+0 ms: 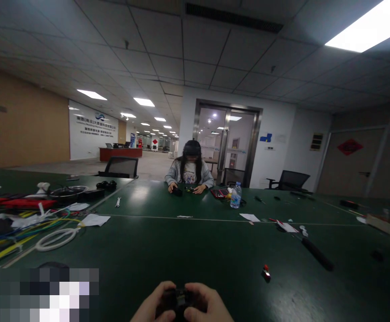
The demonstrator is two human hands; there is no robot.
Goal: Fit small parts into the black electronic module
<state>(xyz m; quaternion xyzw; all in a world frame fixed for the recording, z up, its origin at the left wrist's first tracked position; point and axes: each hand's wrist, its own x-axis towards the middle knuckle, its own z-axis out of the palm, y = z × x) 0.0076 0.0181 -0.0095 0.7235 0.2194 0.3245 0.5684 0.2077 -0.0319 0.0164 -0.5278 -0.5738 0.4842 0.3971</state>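
At the bottom centre, my left hand (156, 303) and my right hand (204, 303) are closed around a small black object (180, 305) from both sides. The fingers curl over its top and both thumbs press on the near side. A lighter bit shows on its upper face; its exact kind is not clear. Dark green tabletop (168, 255) lies beneath. Off to the right of my right hand sits a small red and black piece (266, 273) with a shiny side.
Cables and a white coil (56, 239) crowd the left side. A black-handled tool (317, 254) lies at right. Beyond the table seam are a water bottle (235, 197), a wrench (118, 202) and a seated person (190, 167) with hands on the table. Pixelation covers the lower left corner.
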